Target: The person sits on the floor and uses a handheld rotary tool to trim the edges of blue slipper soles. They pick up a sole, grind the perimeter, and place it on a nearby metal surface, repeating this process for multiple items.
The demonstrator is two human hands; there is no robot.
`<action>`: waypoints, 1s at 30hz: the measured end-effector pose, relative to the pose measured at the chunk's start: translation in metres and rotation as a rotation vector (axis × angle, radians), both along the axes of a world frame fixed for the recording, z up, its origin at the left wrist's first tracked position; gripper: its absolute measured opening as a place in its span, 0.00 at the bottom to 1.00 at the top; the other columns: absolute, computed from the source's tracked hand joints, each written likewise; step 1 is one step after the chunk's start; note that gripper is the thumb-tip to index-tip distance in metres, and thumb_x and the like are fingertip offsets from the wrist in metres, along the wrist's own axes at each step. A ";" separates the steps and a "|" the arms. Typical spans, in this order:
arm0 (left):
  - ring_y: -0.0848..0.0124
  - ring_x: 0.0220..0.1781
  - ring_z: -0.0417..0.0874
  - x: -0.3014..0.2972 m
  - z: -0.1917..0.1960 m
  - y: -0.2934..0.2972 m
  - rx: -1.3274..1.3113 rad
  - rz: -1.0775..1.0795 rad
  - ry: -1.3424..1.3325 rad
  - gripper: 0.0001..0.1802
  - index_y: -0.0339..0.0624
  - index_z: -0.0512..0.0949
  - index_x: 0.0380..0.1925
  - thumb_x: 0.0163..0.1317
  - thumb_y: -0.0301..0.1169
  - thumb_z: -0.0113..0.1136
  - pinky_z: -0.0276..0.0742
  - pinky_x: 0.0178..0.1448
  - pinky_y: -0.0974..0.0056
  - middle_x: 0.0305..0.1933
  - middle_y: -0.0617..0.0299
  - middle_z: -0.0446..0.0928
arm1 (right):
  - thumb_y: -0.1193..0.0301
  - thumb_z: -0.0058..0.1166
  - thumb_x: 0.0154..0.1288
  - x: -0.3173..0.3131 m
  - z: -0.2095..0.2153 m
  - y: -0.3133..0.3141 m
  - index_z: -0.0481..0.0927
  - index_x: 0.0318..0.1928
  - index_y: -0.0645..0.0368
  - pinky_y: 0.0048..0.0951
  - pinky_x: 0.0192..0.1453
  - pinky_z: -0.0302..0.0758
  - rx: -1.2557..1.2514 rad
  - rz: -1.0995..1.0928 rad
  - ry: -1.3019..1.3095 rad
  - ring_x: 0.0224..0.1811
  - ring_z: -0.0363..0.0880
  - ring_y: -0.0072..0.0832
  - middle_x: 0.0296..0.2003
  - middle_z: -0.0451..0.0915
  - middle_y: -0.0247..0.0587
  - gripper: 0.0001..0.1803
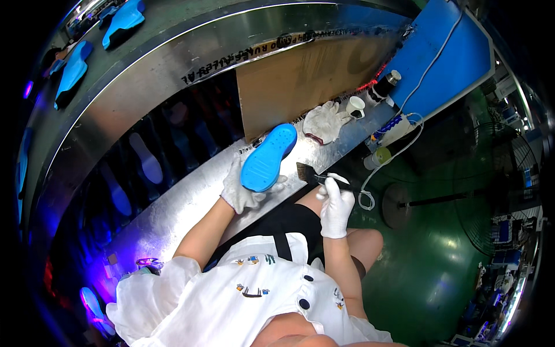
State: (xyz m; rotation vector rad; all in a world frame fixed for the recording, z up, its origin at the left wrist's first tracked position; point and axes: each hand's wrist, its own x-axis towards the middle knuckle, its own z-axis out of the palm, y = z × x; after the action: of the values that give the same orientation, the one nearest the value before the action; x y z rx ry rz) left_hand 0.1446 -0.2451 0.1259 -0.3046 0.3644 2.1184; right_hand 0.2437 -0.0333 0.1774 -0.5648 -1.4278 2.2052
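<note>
Flat brown cardboard sheet (300, 81) propped upright against steel wall behind bench, faint large print. Dark stencilled lettering strip (243, 55) along curved steel rim above it. No screens.

1. White knit work gloves on both hands: left hand (243, 188), right hand (335, 202), cuffs ending at the wrists.
2. White short-sleeved blouse (243, 301) with puffed, gathered sleeves, dark round buttons and small embroidered motifs across the chest.
3. Dark strap over the blouse; black shorts or skirt (283, 222) below.
</note>
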 end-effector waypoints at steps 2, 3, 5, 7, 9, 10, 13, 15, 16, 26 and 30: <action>0.48 0.47 0.79 0.003 -0.010 0.013 -0.006 -0.021 0.022 0.51 0.39 0.65 0.64 0.62 0.73 0.23 0.78 0.38 0.55 0.54 0.40 0.74 | 0.76 0.54 0.66 0.003 -0.007 -0.002 0.78 0.45 0.65 0.20 0.28 0.73 0.030 0.026 -0.060 0.27 0.75 0.17 0.29 0.77 0.34 0.08; 0.46 0.51 0.78 0.004 -0.015 0.021 -0.098 0.027 -0.001 0.54 0.36 0.64 0.65 0.62 0.73 0.18 0.78 0.43 0.52 0.57 0.35 0.71 | 0.76 0.55 0.65 0.003 -0.010 -0.002 0.78 0.44 0.65 0.19 0.27 0.73 0.035 0.041 -0.082 0.27 0.75 0.18 0.29 0.78 0.35 0.08; 0.46 0.48 0.79 0.009 -0.025 0.029 0.069 0.060 -0.080 0.54 0.35 0.65 0.63 0.61 0.74 0.18 0.79 0.42 0.52 0.54 0.35 0.72 | 0.75 0.56 0.65 -0.005 -0.019 -0.001 0.78 0.43 0.66 0.20 0.27 0.72 0.118 0.081 -0.093 0.26 0.75 0.19 0.28 0.78 0.35 0.09; 0.48 0.40 0.79 0.018 -0.014 0.038 0.077 0.054 -0.161 0.53 0.32 0.69 0.58 0.62 0.73 0.19 0.79 0.41 0.51 0.45 0.37 0.76 | 0.73 0.60 0.63 -0.022 -0.015 0.004 0.78 0.43 0.67 0.20 0.28 0.71 0.381 0.165 -0.204 0.25 0.76 0.18 0.28 0.79 0.35 0.11; 0.48 0.40 0.79 0.037 0.018 0.051 0.101 0.050 -0.120 0.52 0.33 0.68 0.59 0.63 0.71 0.21 0.79 0.42 0.50 0.46 0.38 0.76 | 0.73 0.63 0.59 -0.046 -0.016 0.009 0.80 0.40 0.63 0.27 0.32 0.75 0.845 0.125 -0.086 0.26 0.80 0.29 0.29 0.82 0.40 0.10; 0.47 0.40 0.79 0.044 0.026 0.055 0.136 0.075 -0.060 0.50 0.33 0.68 0.59 0.64 0.70 0.22 0.79 0.44 0.50 0.47 0.38 0.76 | 0.73 0.63 0.57 -0.051 -0.004 0.001 0.81 0.39 0.61 0.29 0.34 0.76 1.165 0.090 -0.011 0.28 0.82 0.33 0.30 0.83 0.43 0.09; 0.47 0.50 0.78 0.046 0.033 0.058 0.102 0.216 -0.090 0.46 0.37 0.65 0.63 0.66 0.67 0.26 0.78 0.52 0.47 0.55 0.40 0.73 | 0.71 0.63 0.55 -0.030 0.040 -0.030 0.80 0.34 0.55 0.32 0.33 0.77 1.441 0.108 0.240 0.30 0.80 0.36 0.28 0.79 0.38 0.07; 0.50 0.60 0.75 0.044 0.032 0.055 0.252 0.250 -0.042 0.43 0.43 0.63 0.66 0.67 0.66 0.29 0.75 0.60 0.43 0.63 0.45 0.70 | 0.74 0.64 0.54 -0.009 0.054 -0.036 0.81 0.35 0.57 0.31 0.34 0.77 1.094 0.269 0.207 0.29 0.80 0.35 0.28 0.80 0.41 0.08; 0.50 0.60 0.75 0.045 0.033 0.054 0.254 0.250 -0.039 0.43 0.43 0.63 0.66 0.67 0.66 0.29 0.75 0.60 0.43 0.63 0.45 0.70 | 0.75 0.64 0.54 -0.005 0.057 -0.035 0.81 0.36 0.58 0.30 0.34 0.77 0.795 0.308 0.178 0.29 0.80 0.34 0.28 0.80 0.42 0.08; 0.52 0.56 0.77 0.064 0.022 0.050 0.758 -0.116 0.194 0.52 0.43 0.64 0.64 0.57 0.76 0.34 0.76 0.60 0.48 0.59 0.44 0.72 | 0.78 0.64 0.54 -0.010 0.077 -0.036 0.80 0.37 0.62 0.30 0.39 0.79 0.638 0.107 0.192 0.30 0.82 0.34 0.28 0.81 0.41 0.09; 0.49 0.42 0.82 0.065 0.041 0.058 0.272 0.194 -0.074 0.55 0.40 0.66 0.62 0.54 0.79 0.32 0.81 0.42 0.52 0.49 0.42 0.77 | 0.82 0.63 0.55 0.010 0.077 -0.045 0.82 0.39 0.63 0.26 0.37 0.78 1.366 0.244 0.406 0.32 0.82 0.24 0.31 0.83 0.40 0.10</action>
State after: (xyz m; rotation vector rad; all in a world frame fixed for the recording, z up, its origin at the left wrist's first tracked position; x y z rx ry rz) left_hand 0.2092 -0.1871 0.1670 -0.2662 0.0005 2.3058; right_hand 0.2540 -0.0784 0.2547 0.5126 -2.3020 0.8989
